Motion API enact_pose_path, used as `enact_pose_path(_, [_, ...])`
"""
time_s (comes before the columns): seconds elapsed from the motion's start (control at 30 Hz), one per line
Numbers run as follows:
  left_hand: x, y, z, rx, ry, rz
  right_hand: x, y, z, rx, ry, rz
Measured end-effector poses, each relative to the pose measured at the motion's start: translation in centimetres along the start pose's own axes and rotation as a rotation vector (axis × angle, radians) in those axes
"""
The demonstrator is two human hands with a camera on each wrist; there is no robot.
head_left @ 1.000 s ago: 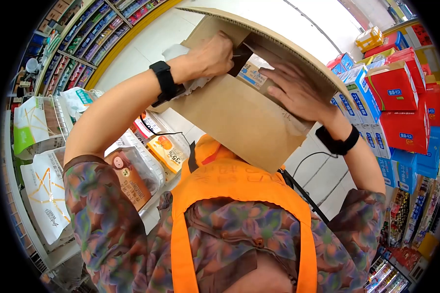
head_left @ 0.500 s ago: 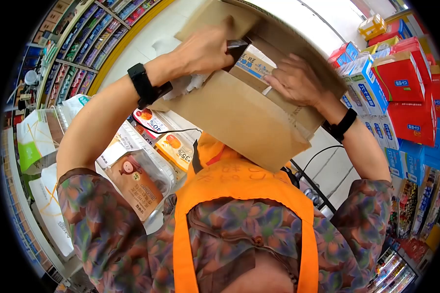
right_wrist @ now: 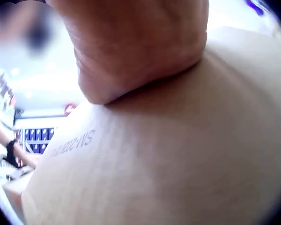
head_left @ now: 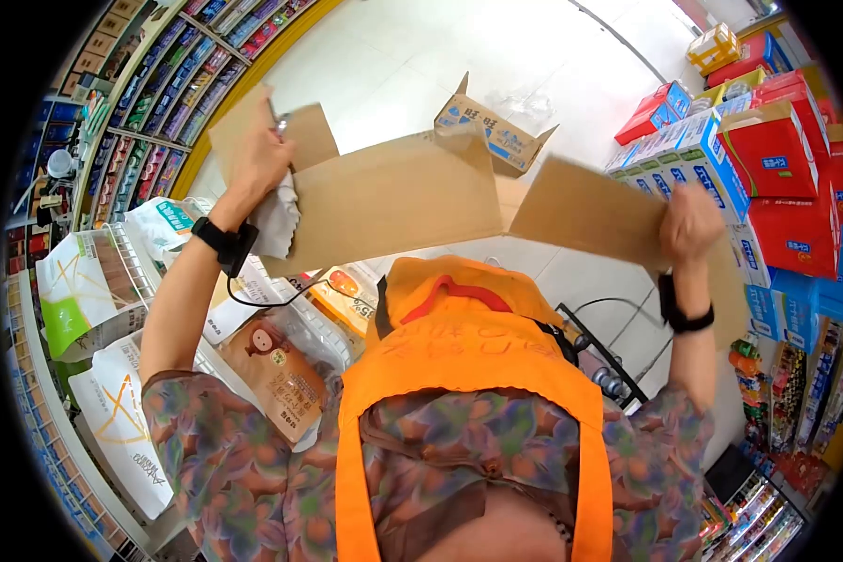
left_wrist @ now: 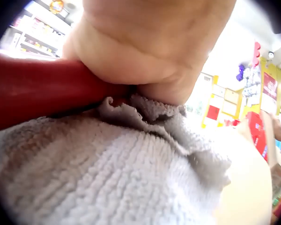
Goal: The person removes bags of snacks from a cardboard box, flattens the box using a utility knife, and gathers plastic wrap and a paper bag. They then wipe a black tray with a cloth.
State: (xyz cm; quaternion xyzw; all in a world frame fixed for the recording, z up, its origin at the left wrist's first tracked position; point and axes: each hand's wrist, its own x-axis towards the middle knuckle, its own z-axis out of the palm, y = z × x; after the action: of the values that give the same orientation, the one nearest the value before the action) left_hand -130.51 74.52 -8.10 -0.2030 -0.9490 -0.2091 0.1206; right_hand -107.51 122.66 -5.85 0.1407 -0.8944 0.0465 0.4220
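Between my two hands a brown cardboard box (head_left: 403, 197) is held up, spread out wide with its flaps hanging open. My left hand (head_left: 260, 167) grips its left end, fingers curled. That hand also holds a crumpled whitish knit cloth (left_wrist: 107, 173) and a red handle (left_wrist: 42, 89); a bit of metal shows above the fingers in the head view. My right hand (head_left: 691, 225) grips the right-hand cardboard flap (head_left: 585, 211), its fingers curled over the edge. Printed lettering shows on the cardboard (right_wrist: 131, 159) under the right hand.
A smaller open printed carton (head_left: 496, 136) stands on the tiled floor (head_left: 384, 66) beyond. Red gift boxes (head_left: 768, 159) and blue-white boxes (head_left: 712, 169) are stacked at right. Bagged goods (head_left: 281, 375) in wire baskets stand at left, before shelves (head_left: 159, 84).
The hands have moved apart, the left one leftward and the right one rightward. The box has spread from a folded, enclosed shape to a wide one, uncovering the smaller carton.
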Motion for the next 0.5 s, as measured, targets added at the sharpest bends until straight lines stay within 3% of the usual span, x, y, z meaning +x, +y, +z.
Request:
enact_pose_path(0.03, [1.0,-2.8,0.5,0.099,0.239,0.184,-1.2,-1.3,-1.8,-0.034,-0.142,0.015])
enact_pose_path(0.1, [2.2,-6.4,-0.6,0.074,0.487,0.163,-2.0,-5.9,-3.4,0.008,-0.309,0.056])
enact_pose_path(0.17, [3.2,-5.2,-4.4,-0.248,0.387,-0.373,-3.0,-9.4,-4.3,0.025,-0.474,0.152])
enact_pose_path(0.2, [4.6,-7.2,-4.6,-0.237,0.599,-0.215,-3.5,-10.2,-4.2,0.041,-0.508,0.200])
enact_pose_path(0.27, [6.9,-9.7,-6.4,-0.420,0.672,-0.295,-4.2,-11.2,-3.9,0.071,-0.582,0.293])
enact_pose_path(0.33, [8.5,-8.8,-9.6,-0.840,0.467,-0.369,-4.7,-12.1,-3.3,0.207,-0.758,0.408])
enact_pose_path(0.4, [9.2,-9.1,-12.6,-0.848,0.179,-0.450,-7.0,-11.8,-3.0,0.328,-1.037,0.417])
enact_pose_path(0.43, [9.5,-9.0,-13.0,-0.876,0.144,-0.431,-7.9,-11.9,-2.8,0.428,-1.100,0.398])
enact_pose_path(0.5, [10.0,-9.0,-14.0,-0.765,0.006,-0.432,-7.8,-14.3,-2.6,0.471,-1.018,0.417])
